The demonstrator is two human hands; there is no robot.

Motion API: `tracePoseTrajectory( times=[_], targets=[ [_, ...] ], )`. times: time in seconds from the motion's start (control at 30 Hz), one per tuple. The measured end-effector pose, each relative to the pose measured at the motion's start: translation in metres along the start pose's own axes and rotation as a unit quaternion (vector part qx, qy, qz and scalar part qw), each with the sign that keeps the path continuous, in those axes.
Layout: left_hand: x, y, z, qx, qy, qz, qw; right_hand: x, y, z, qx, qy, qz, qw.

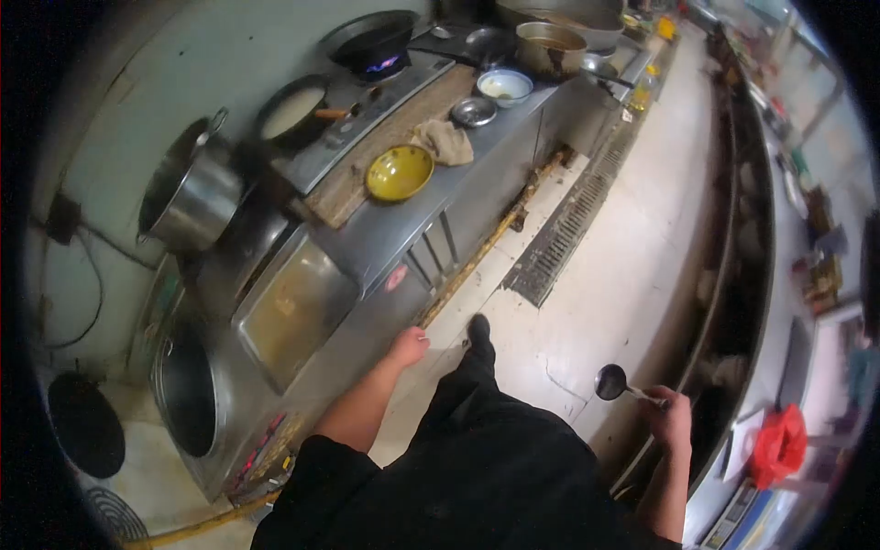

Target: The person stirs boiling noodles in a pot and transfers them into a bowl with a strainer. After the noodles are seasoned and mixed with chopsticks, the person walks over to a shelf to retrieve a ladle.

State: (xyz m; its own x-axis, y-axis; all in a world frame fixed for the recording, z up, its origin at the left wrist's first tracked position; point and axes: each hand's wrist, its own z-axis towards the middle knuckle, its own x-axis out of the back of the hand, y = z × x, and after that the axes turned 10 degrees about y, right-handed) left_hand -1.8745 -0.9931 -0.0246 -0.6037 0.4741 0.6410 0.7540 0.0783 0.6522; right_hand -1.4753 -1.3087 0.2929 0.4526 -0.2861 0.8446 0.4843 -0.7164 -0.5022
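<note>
My right hand [673, 417] is closed around the handle of a ladle [611, 381], whose dark round bowl hangs over the pale floor to the left of the hand. Near the front of the stove counter, my left hand [410, 346] has its fingers curled, with a small pale spot at the fingertips; whether it holds anything is too small to tell. The counter beyond it bears a yellow bowl [400, 173], a crumpled beige cloth [444, 143], a small metal bowl [474, 112] and a white bowl [504, 86].
A wok [371, 41] sits over a lit burner; a pan of pale liquid [291, 113] and a tall steel pot [195, 199] stand nearer. A floor grate [561, 240] runs along the aisle. At right, a long counter holds a red bag [778, 446].
</note>
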Motion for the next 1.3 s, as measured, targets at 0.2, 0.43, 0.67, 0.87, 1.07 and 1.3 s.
tracePoseTrajectory(
  times=[0.2, 0.43, 0.67, 0.87, 1.07, 1.3],
  targets=[
    [-0.014, 0.075, 0.146, -0.020, 0.009, -0.037, 0.999, -0.021, -0.039, 0.132, -0.003, 0.043, -0.006, 0.999],
    [0.027, 0.218, 0.232, 0.184, -0.043, -0.457, 0.869, -0.012, -0.118, 0.252, -0.058, -0.002, 0.033, 0.998],
    [0.055, 0.192, 0.260, 0.328, 0.164, -0.668, 0.647, -0.031, -0.154, 0.356, 0.040, -0.040, 0.058, 0.997],
    [0.046, 0.166, 0.280, 0.267, 0.214, -0.749, 0.567, -0.020, -0.161, 0.440, 0.085, -0.079, 0.072, 0.991],
    [0.024, 0.171, 0.276, 0.249, 0.229, -0.764, 0.550, -0.011, -0.148, 0.502, 0.146, -0.081, 0.105, 0.980],
    [0.032, 0.177, 0.273, 0.292, 0.265, -0.730, 0.558, -0.017, -0.148, 0.530, 0.184, -0.125, 0.075, 0.972]
  ],
)
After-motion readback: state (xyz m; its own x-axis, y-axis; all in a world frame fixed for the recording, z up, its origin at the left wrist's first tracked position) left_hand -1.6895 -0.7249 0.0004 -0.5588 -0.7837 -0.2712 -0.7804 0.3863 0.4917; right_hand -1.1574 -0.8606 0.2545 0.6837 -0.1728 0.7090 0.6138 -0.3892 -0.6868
